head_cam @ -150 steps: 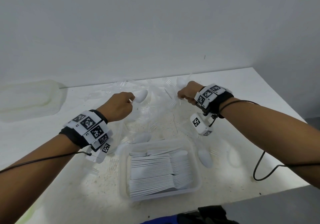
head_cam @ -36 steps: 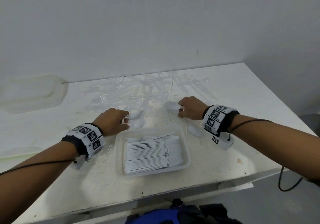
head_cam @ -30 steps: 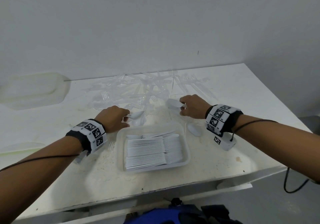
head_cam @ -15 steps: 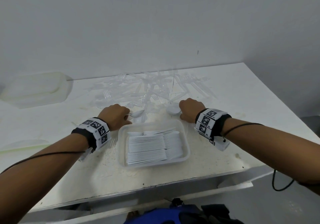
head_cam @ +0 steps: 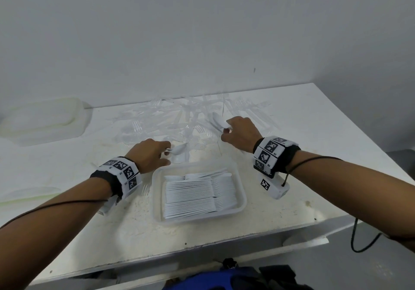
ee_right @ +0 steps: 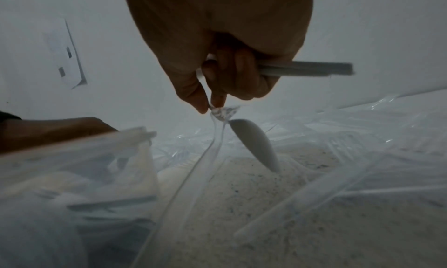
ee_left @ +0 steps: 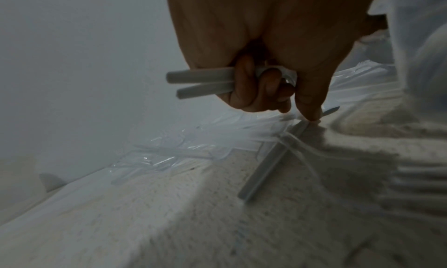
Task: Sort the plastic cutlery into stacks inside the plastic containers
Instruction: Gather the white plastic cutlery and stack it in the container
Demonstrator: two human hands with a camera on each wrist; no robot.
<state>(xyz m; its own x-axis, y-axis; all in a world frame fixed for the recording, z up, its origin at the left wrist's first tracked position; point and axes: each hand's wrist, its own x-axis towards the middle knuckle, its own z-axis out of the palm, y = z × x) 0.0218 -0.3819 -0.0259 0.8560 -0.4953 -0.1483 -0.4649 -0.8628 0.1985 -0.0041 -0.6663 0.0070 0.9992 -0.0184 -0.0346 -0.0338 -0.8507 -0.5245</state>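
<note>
Far left on the table [head_cam: 314,132] we see a lid [head_cam: 42,119]. Our left hand [head_cam: 149,155] curls round two white spoons [ee_left: 200,82], thumb pressing another handle on the table. The container [head_cam: 241,191] between our wrists holds stacked white cutlery [head_cam: 199,194]. Our right hand [head_cam: 241,133] grips a white spoon [head_cam: 219,119] (pinching a clear fork [ee_right: 217,130] too) beside the clear pile [head_cam: 193,114].

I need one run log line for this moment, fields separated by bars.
left hand: holds white spoons | right hand: holds white spoons, pinches clear fork | container: spoons stacked
</note>
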